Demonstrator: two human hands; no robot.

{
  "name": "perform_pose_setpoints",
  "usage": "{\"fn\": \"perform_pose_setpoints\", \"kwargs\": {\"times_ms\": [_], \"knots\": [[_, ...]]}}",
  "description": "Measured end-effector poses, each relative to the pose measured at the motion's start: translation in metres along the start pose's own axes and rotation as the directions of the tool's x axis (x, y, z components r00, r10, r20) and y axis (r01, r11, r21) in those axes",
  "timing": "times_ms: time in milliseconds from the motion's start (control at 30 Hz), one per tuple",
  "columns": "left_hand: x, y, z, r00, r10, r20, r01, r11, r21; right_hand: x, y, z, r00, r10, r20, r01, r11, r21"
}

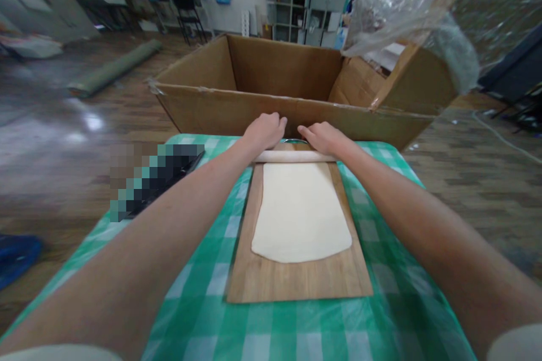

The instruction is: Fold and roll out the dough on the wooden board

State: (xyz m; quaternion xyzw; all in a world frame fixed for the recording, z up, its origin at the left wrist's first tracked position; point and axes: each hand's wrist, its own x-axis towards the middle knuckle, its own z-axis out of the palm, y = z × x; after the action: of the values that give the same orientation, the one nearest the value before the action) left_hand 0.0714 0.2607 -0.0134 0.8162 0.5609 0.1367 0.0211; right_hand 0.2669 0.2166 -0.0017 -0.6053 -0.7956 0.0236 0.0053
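Note:
A pale wooden rolling pin [295,157] lies crosswise near the far end of the sheet of dough [301,211]. My left hand [266,130] is over the left end of the pin, with its fingers bent forward past it. Over the right end is my right hand [324,137], its fingers pointing inward and partly hidden. Both hands bear on the pin with closed fingers. The cream-coloured dough is flat and smooth, widening towards me. Beneath it is a wooden board [298,283], with a thin metal loop [295,141] at its far end.
A green-and-white checked cloth [199,316] covers the table. A dark, pixelated object [163,180] lies to the left of my arm. Beyond the table stands a large open cardboard box [271,101], with clear plastic wrap [393,5] at its right. A rolled mat [114,67] is on the floor.

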Motion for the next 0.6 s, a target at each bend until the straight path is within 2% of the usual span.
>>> {"fn": "perform_pose_setpoints", "kwargs": {"times_ms": [200, 300, 367, 467, 533, 600], "knots": [[0.000, 0.002, 0.000, 1.000, 0.026, -0.011, -0.026, 0.999, 0.035, -0.005, -0.002, -0.002, 0.998, 0.016, -0.058, -0.014, 0.999, 0.038], [-0.006, 0.005, -0.005, 0.999, 0.037, -0.035, -0.035, 0.999, 0.042, -0.015, -0.007, -0.004, 0.995, -0.049, -0.089, 0.051, 0.999, 0.013], [-0.015, 0.006, -0.009, 0.996, 0.070, -0.062, -0.066, 0.996, 0.057, -0.024, -0.010, -0.004, 0.987, -0.122, -0.104, 0.117, 0.992, -0.055], [-0.033, 0.007, -0.014, 0.976, 0.213, -0.055, -0.203, 0.968, 0.147, -0.041, -0.015, -0.003, 0.969, -0.224, -0.103, 0.202, 0.961, -0.191], [-0.047, 0.008, -0.017, 0.956, 0.291, -0.022, -0.279, 0.933, 0.229, -0.055, -0.019, -0.001, 0.962, -0.251, -0.105, 0.221, 0.947, -0.235], [-0.063, 0.010, -0.020, 0.953, 0.301, -0.020, -0.283, 0.916, 0.282, -0.069, -0.024, 0.000, 0.965, -0.230, -0.129, 0.198, 0.955, -0.223]]}}
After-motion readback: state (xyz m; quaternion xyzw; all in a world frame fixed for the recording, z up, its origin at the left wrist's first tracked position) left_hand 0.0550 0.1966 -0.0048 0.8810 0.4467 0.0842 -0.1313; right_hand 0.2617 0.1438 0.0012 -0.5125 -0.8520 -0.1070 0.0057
